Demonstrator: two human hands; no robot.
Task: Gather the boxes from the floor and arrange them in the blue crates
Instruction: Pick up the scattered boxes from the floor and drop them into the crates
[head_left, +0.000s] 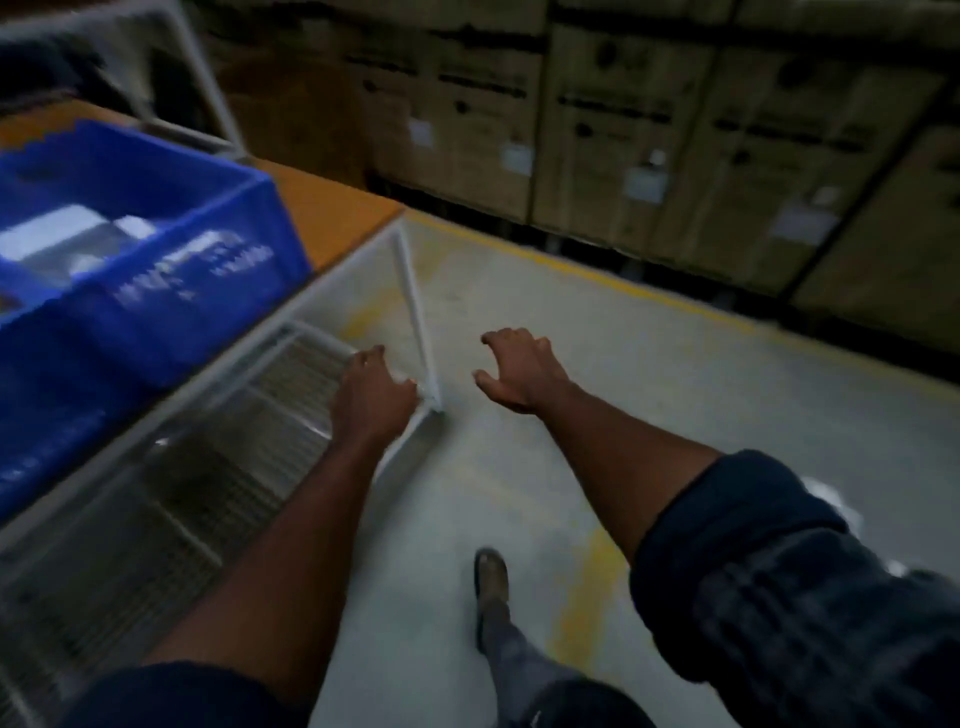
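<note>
The right hand (519, 371) hangs over bare floor (649, 415) at centre frame, fingers apart and loosely hooked, holding nothing. The left hand (374, 389), just left of it, overlaps the lower corner of the white rack (413, 291). Its fingers are curled, but blur hides whether they touch the frame, so I cannot tell its grip.

The blue crate (171, 306) sits on the rack's orange top (332, 213) at the left of the frame, with pale boxes (78, 234) lying inside. No box shows on the visible floor.

The step looks like walking off to fetch more. To do it well, the person should turn towards wherever the loose boxes lie, keep both hands free and swing clear of the rack's corner post.

A wire shelf (218, 467) runs along the lower left. Big cardboard cartons (623, 119) wall off the top of the frame beyond a yellow line (649, 291). One shoe (491, 574) steps forward at the bottom centre. The rack corner is the nearest snag for the left arm.
</note>
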